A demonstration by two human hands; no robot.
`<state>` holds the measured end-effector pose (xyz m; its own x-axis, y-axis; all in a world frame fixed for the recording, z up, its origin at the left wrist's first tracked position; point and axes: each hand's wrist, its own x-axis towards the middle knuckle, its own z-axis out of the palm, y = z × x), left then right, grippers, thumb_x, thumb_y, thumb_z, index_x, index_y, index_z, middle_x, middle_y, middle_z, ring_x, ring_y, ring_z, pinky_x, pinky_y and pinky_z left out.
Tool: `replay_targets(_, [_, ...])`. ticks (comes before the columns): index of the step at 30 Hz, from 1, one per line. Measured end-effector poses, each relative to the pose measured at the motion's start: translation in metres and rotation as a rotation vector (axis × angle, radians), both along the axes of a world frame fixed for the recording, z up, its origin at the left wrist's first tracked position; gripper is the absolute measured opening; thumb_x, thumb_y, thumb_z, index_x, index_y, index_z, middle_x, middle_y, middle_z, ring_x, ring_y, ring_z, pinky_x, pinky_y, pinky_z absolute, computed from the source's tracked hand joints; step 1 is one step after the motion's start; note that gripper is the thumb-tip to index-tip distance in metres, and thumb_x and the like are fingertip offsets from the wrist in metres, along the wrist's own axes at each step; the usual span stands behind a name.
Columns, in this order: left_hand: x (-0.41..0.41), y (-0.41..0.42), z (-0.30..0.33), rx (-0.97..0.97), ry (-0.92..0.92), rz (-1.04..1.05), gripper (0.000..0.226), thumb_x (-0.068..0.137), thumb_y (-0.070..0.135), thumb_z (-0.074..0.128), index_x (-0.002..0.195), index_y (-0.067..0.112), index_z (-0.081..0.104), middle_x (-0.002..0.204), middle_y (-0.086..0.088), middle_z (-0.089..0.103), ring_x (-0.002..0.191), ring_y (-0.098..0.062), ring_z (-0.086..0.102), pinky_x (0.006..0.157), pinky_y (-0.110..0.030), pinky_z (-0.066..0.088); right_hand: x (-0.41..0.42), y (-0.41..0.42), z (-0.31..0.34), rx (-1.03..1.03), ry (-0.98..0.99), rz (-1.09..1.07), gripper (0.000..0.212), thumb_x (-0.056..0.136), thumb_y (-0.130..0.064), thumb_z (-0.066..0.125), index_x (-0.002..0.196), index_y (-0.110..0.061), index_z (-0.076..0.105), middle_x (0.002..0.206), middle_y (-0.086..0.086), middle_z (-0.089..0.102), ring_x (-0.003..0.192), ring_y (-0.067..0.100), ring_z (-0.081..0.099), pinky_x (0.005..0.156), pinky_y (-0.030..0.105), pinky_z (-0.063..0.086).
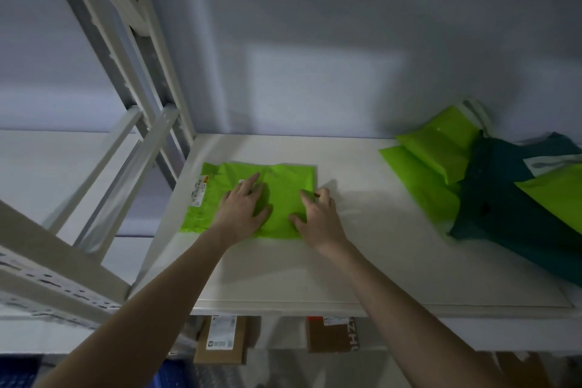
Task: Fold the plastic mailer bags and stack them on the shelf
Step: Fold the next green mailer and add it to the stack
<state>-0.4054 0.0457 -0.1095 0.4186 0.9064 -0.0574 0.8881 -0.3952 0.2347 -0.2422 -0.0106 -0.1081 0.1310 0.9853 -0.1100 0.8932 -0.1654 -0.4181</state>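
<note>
1. A bright green plastic mailer bag (283,179), folded into a rough rectangle, lies flat on the white shelf board (362,246) near its left end; a white shipping label sits at the bag's left edge.
2. A loose heap of green and dark teal plastic mailer bags (491,186) sprawls at the shelf's right end, well apart from the folded one.

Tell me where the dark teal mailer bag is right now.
In the head view, the dark teal mailer bag lies at the right end of the shelf, in the pile of green bags.
</note>
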Motion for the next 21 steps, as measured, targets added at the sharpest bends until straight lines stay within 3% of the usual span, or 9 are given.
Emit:
replay_targets(5, [-0.004,0.002,-0.012,0.031,0.046,-0.009,0.062,0.097,0.050,0.028,0.150,0.020,0.015,0.158,0.004,0.009,0.146,-0.016,0.005,0.117,-0.036,0.005,-0.001,0.002,-0.005,0.011,-0.208,0.062,0.059,0.096,-0.042,0.039,0.147,-0.016,0.024,0.158,0.000,0.009,0.140,0.026,0.017,0.108,0.044,0.025])
replay_targets(10, [-0.003,0.002,-0.014,0.048,0.076,0.005,0.062,0.097,0.051,0.026,0.150,0.021,0.015,0.158,0.004,0.010,0.146,-0.015,0.006,0.117,-0.038,0.006,-0.003,0.001,-0.008,-0.048,-0.191,0.080,0.059,0.099,-0.040,0.032,0.150,-0.016,0.015,0.158,-0.003,0.010,0.142,0.019,0.014,0.113,0.050,0.014])
replay_targets(15, [0.002,0.006,-0.004,0.044,0.099,0.007,0.065,0.093,0.052,0.035,0.146,0.018,0.024,0.157,0.002,0.011,0.144,-0.018,0.012,0.117,-0.040,0.011,0.000,0.006,-0.002,-0.042,-0.186,0.077,0.061,0.094,-0.039,0.041,0.146,-0.014,0.023,0.156,-0.002,0.019,0.140,0.021,0.019,0.111,0.047,0.020])
replay_targets(18, [0.005,0.008,0.004,0.029,0.111,0.010,0.065,0.091,0.052,0.039,0.144,0.016,0.027,0.158,0.002,0.003,0.145,-0.017,0.007,0.118,-0.041,0.008,0.001,0.009,0.004,-0.026,-0.112,0.056,0.058,0.087,-0.036,0.050,0.137,-0.012,0.035,0.148,0.003,0.030,0.134,0.024,0.028,0.106,0.043,0.032])
replay_targets(21, [0.005,0.007,0.009,0.050,0.115,0.000,0.068,0.091,0.051,0.039,0.146,0.016,0.022,0.158,0.003,-0.005,0.146,-0.015,0.001,0.117,-0.042,0.004,0.003,0.010,0.011,-0.012,-0.089,0.067,0.059,0.085,-0.033,0.053,0.136,-0.011,0.035,0.148,0.004,0.030,0.132,0.026,0.030,0.104,0.041,0.034])
